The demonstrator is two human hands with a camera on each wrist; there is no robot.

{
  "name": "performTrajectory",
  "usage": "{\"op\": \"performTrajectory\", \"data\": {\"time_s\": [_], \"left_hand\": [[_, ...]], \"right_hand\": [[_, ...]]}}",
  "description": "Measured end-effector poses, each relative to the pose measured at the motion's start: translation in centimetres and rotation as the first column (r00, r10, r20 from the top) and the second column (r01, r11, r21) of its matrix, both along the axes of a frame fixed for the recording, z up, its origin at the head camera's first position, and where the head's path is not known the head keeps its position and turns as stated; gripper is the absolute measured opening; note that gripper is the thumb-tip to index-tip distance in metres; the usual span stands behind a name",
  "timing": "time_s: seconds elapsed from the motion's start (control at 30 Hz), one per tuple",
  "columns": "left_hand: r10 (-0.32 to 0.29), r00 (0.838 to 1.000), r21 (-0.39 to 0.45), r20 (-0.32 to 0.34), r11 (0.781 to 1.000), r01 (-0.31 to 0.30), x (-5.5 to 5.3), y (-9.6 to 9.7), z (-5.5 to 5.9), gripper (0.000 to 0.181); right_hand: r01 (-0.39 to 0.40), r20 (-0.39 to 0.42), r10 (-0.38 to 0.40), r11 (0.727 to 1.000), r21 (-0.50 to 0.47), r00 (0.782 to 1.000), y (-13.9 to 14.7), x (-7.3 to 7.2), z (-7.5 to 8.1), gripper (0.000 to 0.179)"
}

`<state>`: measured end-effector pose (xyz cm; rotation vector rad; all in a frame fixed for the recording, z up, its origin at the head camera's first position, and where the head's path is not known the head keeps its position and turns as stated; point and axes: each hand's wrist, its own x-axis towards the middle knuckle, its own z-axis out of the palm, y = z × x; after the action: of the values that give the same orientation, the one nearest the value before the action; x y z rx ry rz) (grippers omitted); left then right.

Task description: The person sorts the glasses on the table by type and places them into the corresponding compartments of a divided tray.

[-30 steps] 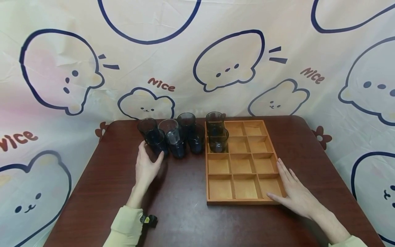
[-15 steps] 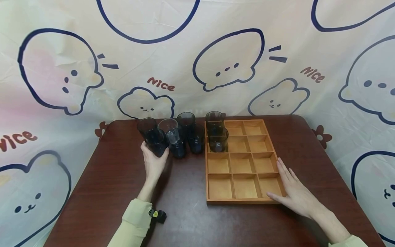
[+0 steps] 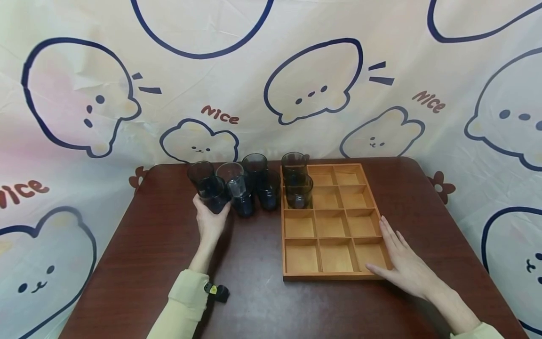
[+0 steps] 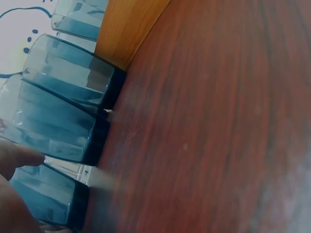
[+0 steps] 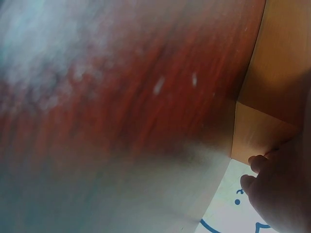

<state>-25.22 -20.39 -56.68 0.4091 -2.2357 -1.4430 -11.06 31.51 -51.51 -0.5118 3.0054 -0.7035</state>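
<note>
My left hand (image 3: 210,225) grips a dark tinted glass tumbler (image 3: 215,194) at the front left of a cluster of similar tumblers. In the left wrist view, a fingertip and thumb lie around that tumbler (image 4: 46,194), beside its neighbour (image 4: 56,121). Straight fingers of my right hand (image 3: 408,268) rest along the right edge of a wooden compartment tray (image 3: 300,274), the thumb over its front right corner. The right wrist view shows the hand (image 5: 282,187) against the tray's wooden side (image 5: 279,58). Two tumblers (image 3: 299,192) stand upright in the tray's left column, at the back.
Further tumblers (image 3: 243,200) stand close together between the held one and the tray, with another tumbler (image 3: 201,173) behind the held one. The brown table (image 3: 254,306) ends at a patterned cloth backdrop (image 3: 254,94).
My left hand has shifted slightly right and up, its fingers and thumb closing around the front left tumbler. The right hand and the tray have stayed in place.
</note>
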Motion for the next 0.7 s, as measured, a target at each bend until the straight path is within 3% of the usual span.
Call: {"op": "performTrajectory", "data": {"time_s": [0.23,0.4,0.7], "left_hand": [[-0.024,0.998,0.144,0.053,0.989,0.017,3.3,1.1,5.4,0.088],[-0.045,0.995,0.193,0.090,0.981,0.027,4.4,0.6,6.1,0.087],[-0.093,0.992,0.283,0.080,0.957,0.067,5.9,0.2,7.5,0.086]], "right_hand": [[-0.004,-0.005,0.004,1.000,0.000,1.000,-0.1,0.0,0.2,0.119],[-0.004,0.004,0.004,1.000,0.013,1.000,-0.1,0.0,0.1,0.119],[-0.004,-0.011,0.004,1.000,0.019,1.000,-0.1,0.0,0.3,0.118]]}}
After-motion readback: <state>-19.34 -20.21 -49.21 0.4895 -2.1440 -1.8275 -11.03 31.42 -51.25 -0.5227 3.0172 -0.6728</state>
